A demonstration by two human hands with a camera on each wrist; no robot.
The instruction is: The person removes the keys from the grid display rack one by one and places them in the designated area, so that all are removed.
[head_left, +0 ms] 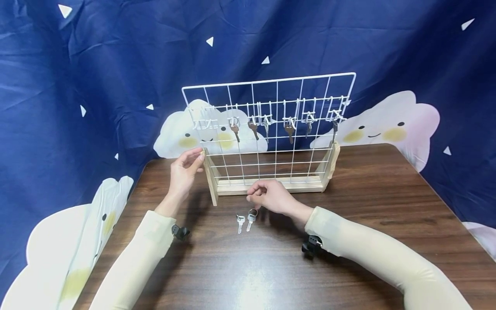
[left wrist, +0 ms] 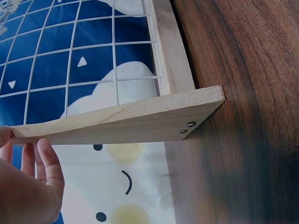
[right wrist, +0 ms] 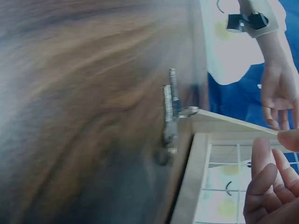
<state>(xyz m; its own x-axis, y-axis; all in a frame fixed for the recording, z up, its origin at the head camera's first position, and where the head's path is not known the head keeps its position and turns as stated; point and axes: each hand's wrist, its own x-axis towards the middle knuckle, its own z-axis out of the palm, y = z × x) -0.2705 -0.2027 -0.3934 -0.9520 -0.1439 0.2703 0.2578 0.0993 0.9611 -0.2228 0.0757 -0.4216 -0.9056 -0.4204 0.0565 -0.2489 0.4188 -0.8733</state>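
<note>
My left hand (head_left: 184, 172) pinches the upper front end of the rack's left wooden side panel (left wrist: 131, 116), thumb on one side and fingers on the other. My right hand (head_left: 271, 197) hovers in front of the rack's wooden base bar (head_left: 232, 189), fingers loosely bent with nothing in them. Just below its fingertips, two silver keys lie on the table: a left one (head_left: 240, 224) and a right one (head_left: 251, 219) with a ring at its top. Above, on the white wire grid (head_left: 267, 150), several keys hang from white hooks, a brown key (head_left: 289, 132) among them.
The brown wood-grain table (head_left: 387, 206) carries the rack, which stands upright toward its back. Bare hooks (head_left: 205, 124) sit at the grid's left end. Behind is a dark blue curtain (head_left: 128, 56) with cloud prints. A right wooden side panel (head_left: 330, 168) supports the other end.
</note>
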